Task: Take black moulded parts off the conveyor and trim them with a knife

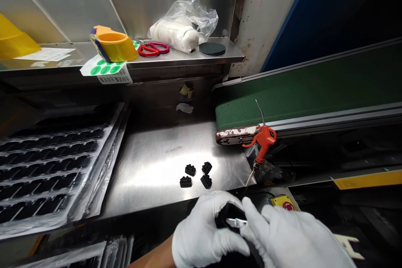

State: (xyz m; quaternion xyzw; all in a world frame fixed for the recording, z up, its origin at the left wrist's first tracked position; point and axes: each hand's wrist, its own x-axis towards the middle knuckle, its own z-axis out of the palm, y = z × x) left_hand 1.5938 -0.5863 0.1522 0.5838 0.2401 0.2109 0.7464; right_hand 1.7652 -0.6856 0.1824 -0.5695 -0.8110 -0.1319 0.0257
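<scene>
Left hand [204, 234]: closed around a small black moulded plastic part [228, 213]
Right hand [292, 238]: pinched on thin metal tool [237, 221]
Untouched: four black parts [197, 175] on steel desk [150, 163], beyond the hands

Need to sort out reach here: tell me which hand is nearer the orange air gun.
Right. The right hand lies below the orange air gun, slightly to its right. The left hand sits farther off, down and left of it, holding a small black part.

Bare steel table [150, 163] is lying open at twelve o'clock; four black parts [196, 175] and the orange air gun [263, 140] at one are crowding it.
</scene>
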